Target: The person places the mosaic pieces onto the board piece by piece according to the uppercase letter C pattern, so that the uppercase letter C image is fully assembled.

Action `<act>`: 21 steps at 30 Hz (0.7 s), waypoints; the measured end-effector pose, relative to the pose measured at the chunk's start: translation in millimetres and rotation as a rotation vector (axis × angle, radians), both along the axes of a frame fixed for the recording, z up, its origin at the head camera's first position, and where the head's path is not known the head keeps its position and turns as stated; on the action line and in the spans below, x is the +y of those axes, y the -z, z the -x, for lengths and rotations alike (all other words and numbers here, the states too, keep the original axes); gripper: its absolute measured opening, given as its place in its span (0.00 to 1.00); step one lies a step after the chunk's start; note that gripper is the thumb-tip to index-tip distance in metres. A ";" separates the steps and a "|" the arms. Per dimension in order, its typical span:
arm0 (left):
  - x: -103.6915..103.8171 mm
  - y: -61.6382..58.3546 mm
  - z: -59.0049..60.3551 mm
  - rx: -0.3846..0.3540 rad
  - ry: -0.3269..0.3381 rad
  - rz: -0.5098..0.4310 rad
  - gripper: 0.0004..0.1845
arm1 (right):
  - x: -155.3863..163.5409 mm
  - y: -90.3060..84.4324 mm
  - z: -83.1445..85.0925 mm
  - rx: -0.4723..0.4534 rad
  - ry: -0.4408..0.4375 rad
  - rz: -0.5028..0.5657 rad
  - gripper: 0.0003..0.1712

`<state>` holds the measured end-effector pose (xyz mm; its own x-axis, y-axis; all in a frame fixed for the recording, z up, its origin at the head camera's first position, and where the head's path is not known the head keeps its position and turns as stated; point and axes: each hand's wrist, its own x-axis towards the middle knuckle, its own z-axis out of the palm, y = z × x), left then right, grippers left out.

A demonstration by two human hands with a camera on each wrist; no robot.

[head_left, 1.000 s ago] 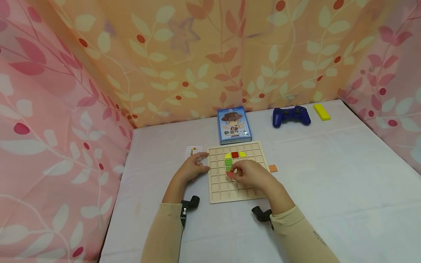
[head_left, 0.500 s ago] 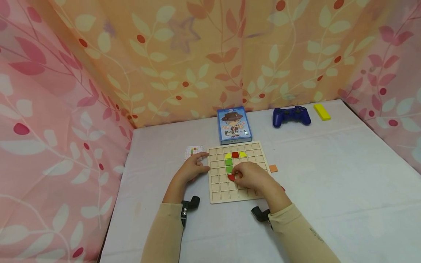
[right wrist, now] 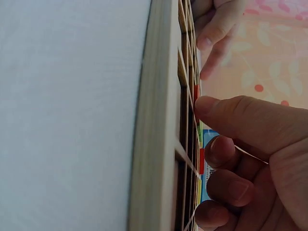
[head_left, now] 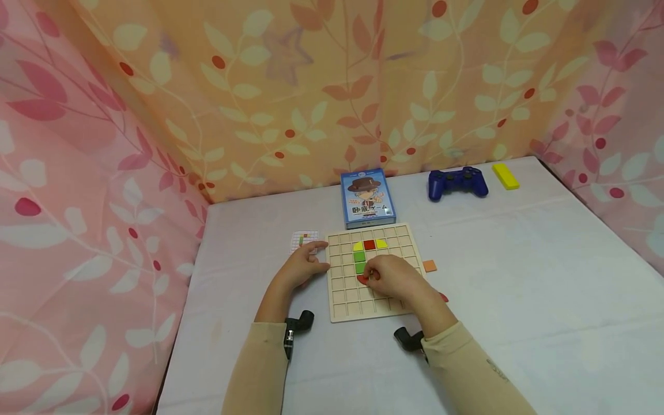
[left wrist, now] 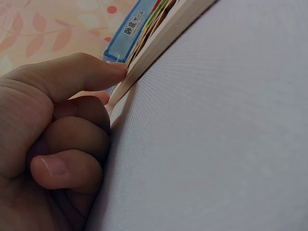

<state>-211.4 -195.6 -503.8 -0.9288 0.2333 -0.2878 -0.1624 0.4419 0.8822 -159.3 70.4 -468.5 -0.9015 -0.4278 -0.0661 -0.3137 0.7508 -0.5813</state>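
A wooden grid board (head_left: 344,305) lies on the white-covered table. On it sit yellow quarter-round tiles (head_left: 381,244), a red square tile (head_left: 369,245) and green square tiles (head_left: 360,256). My right hand (head_left: 394,276) pinches a red rounded tile (head_left: 362,279) at the cell just below the green ones; in the right wrist view the thumb touches that tile's edge. Whether it lies fully flat is hidden by the fingers. My left hand (head_left: 303,265) rests thumb and index fingertips against the board's left edge; its other fingers are folded in the left wrist view.
A pattern card (head_left: 305,237) lies beyond the left hand. Behind the board is a blue game box (head_left: 368,199). Right of the board are an orange square tile (head_left: 429,266) and a red tile (head_left: 444,297) partly behind the wrist. Farther back lie a blue game controller (head_left: 457,183) and a yellow block (head_left: 505,176).
My right hand has brought the red rounded tile slightly down, off the lower green tile, to the cell below. Another red tile has come into view beside the right wrist. My left hand stays put.
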 end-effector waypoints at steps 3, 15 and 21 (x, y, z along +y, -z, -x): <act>0.4 -1.9 -1.0 -0.004 -0.002 0.009 0.34 | -0.3 1.7 0.3 0.005 0.002 -0.002 0.03; 0.0 1.4 0.1 -0.007 0.002 0.002 0.35 | 8.4 -15.5 -5.5 -0.004 0.027 0.060 0.05; -0.3 1.1 1.5 0.003 0.011 0.008 0.34 | 21.3 -30.7 -9.9 0.008 0.042 0.125 0.10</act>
<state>-212.9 -195.9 -504.9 -0.9272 0.2409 -0.2867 -0.1546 0.4510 0.8790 -149.4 91.7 -437.8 -0.9189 -0.3943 -0.0074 -0.2887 0.6854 -0.6685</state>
